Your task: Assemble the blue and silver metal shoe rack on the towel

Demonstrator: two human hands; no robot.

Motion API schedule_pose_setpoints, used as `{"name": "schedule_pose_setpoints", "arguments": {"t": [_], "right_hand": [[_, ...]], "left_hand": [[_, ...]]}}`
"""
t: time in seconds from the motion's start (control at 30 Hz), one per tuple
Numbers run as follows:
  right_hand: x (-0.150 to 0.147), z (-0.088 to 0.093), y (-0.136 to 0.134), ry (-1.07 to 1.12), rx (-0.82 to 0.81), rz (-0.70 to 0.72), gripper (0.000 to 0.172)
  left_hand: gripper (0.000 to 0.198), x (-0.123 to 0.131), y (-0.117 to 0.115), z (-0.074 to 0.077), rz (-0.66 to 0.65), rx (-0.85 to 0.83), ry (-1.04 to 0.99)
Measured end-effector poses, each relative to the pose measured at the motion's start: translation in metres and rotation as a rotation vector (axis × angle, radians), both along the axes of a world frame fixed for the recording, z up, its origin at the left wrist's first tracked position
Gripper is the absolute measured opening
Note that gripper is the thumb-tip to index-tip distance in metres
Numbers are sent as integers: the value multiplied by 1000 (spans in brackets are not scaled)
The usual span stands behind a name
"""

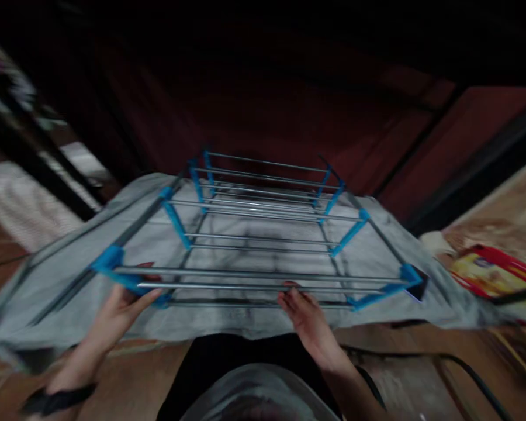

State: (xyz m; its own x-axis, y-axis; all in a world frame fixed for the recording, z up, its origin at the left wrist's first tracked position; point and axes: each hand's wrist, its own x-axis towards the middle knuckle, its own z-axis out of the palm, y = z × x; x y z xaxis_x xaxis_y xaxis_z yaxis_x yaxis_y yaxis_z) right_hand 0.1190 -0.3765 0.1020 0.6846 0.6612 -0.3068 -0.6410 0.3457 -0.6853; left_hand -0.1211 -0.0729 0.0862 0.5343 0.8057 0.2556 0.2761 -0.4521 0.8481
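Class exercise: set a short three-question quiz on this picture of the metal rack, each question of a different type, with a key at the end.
1. True or false: the left hand and the right hand both hold the near edge of the rack.
2. What colour are the rack's corner joints? A red, B blue, C green.
3. Fill in: the red and yellow packet lies on the person's ____ side.
Key: 1 true; 2 B; 3 right.
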Motion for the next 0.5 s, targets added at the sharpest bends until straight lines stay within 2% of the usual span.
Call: {"name": "schedule_pose_setpoints", "arguments": {"t": [0.07,0.17,0.3,0.5], "right_hand": [[1,-4,0,18,-40,37,30],[6,-13,5,-4,-109,58,28],[7,-25,6,-56,-177,25,29],[10,-36,3,-107,-277,-23,33]], "left_hand": [[56,3,-10,2,48,-100,-70],[43,6,-10,-3,89,-128,-131],[33,6,-13,-15,106,-99,-237],[34,8,-20,-21,79,-90,-274]]}}
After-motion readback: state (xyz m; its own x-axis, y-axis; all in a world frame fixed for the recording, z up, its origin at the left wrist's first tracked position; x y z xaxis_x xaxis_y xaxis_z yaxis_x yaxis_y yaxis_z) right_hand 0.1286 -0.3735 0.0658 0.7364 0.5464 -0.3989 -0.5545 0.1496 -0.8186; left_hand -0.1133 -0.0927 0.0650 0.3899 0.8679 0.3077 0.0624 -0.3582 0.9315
